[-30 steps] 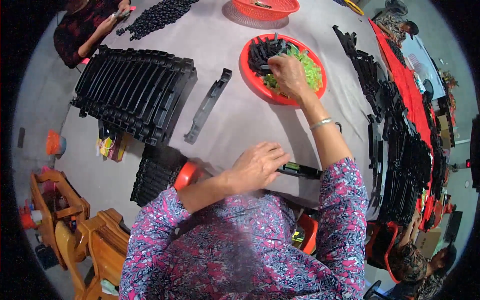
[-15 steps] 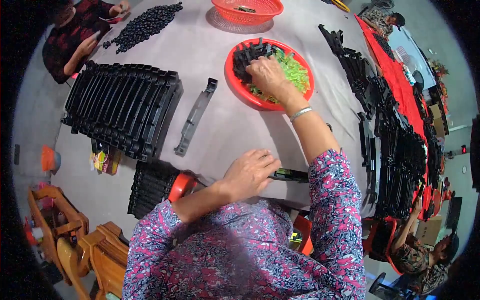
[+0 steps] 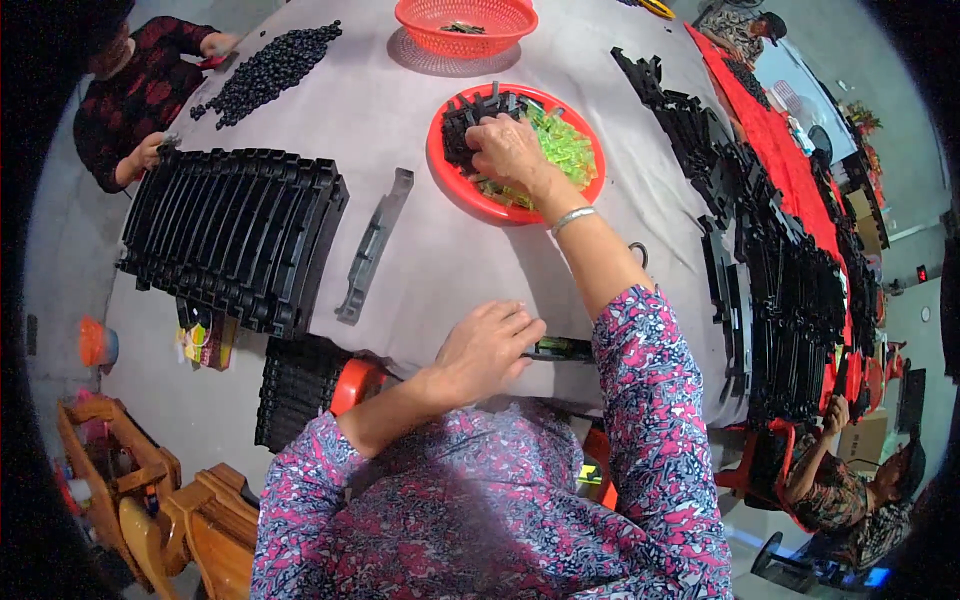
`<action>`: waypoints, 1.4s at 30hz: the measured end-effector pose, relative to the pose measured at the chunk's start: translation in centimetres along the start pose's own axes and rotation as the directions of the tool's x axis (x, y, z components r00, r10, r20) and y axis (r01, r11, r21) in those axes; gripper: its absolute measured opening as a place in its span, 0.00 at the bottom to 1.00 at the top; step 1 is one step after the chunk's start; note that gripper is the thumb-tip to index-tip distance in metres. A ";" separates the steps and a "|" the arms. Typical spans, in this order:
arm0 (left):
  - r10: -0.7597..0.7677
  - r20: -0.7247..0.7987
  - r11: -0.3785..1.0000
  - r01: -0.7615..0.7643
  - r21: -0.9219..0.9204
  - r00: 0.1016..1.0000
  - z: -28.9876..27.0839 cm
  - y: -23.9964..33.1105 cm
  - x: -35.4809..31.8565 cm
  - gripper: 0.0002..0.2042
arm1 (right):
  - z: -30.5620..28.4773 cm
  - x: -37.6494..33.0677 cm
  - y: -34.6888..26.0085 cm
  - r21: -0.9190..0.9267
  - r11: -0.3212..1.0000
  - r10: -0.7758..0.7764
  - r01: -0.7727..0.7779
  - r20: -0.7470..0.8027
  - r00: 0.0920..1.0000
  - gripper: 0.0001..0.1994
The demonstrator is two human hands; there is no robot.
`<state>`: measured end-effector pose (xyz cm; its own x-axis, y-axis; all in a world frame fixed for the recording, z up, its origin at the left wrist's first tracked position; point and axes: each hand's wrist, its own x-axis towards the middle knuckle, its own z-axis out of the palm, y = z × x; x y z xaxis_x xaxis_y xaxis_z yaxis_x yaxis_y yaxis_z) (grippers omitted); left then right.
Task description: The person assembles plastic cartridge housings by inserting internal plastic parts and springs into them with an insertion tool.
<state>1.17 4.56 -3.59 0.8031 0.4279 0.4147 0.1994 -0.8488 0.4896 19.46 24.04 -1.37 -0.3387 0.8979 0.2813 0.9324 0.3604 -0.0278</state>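
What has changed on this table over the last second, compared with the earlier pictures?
Very little. The right hand stays in the red bowl, its fingers shifted slightly from the green pieces toward the black pieces. The left hand keeps pressing the black part at the table edge. The grey strip and stacked black rails lie unmoved.

A red round tray (image 3: pixel 455 185) holds black pieces (image 3: pixel 462 125) and translucent green pieces (image 3: pixel 565 145), and beyond it stands an orange-red mesh basket (image 3: pixel 420 18) on the pale grey table (image 3: pixel 440 270). The stacked ribbed parts (image 3: pixel 235 235) and the heap of small beads (image 3: pixel 265 68) are black, while the long flat strip (image 3: pixel 372 247) is grey. The person's sleeves (image 3: pixel 655 400) carry a pink, blue and white floral print, the right wrist wears a silver bangle (image 3: pixel 572 218), and a red cloth (image 3: pixel 775 150) runs along the far bench.
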 end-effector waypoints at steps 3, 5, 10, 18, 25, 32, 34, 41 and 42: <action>-0.004 -0.001 1.000 0.004 -0.008 1.000 0.0 0.0 0.1 0.23 | -0.3 0.3 0.0 0.170 0.980 0.111 -0.102 -0.044 0.993 0.08; -0.010 0.018 1.000 0.011 -0.020 1.000 0.0 0.0 0.1 0.23 | -0.1 0.5 0.3 0.261 0.948 0.197 -0.180 -0.038 0.980 0.08; -0.021 0.013 1.000 0.021 -0.014 1.000 -0.2 0.1 0.2 0.23 | -0.7 1.2 0.8 0.756 0.640 0.388 -0.137 -0.164 0.907 0.06; -0.003 -0.037 1.000 0.003 0.004 0.999 0.1 0.0 0.1 0.21 | -1.5 -0.8 2.6 0.964 0.217 0.430 -0.156 0.049 0.901 0.03; -0.014 -0.040 0.997 0.011 -0.073 0.999 -0.1 -0.5 0.0 0.21 | -3.2 -1.2 2.0 0.973 0.042 0.455 -0.227 0.184 0.872 0.05; -0.225 -0.171 0.904 0.140 -0.403 0.959 -1.8 -0.6 0.3 0.20 | -6.5 -6.1 0.8 0.967 -0.045 0.344 -0.253 0.252 0.904 0.02; -0.277 -0.157 0.875 0.182 -0.449 0.948 -3.3 -0.5 0.6 0.21 | -6.8 -8.6 0.1 0.958 -0.014 0.339 -0.288 0.275 0.900 0.01; -0.478 -0.258 0.746 0.233 -0.624 0.840 -4.3 -0.9 1.4 0.19 | -8.1 -17.8 -7.5 0.814 0.517 0.334 -0.264 0.091 0.938 0.04; -0.438 -0.262 0.779 0.218 -0.588 0.860 -4.3 -0.7 1.4 0.18 | -7.9 -18.7 -8.1 0.840 0.452 0.353 -0.299 0.139 0.925 0.04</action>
<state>-0.23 7.10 -0.01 0.4559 0.8213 0.3431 -0.0002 -0.3854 0.9227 19.20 2.35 1.19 -0.0014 0.9931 0.1175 0.4168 0.1074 -0.9026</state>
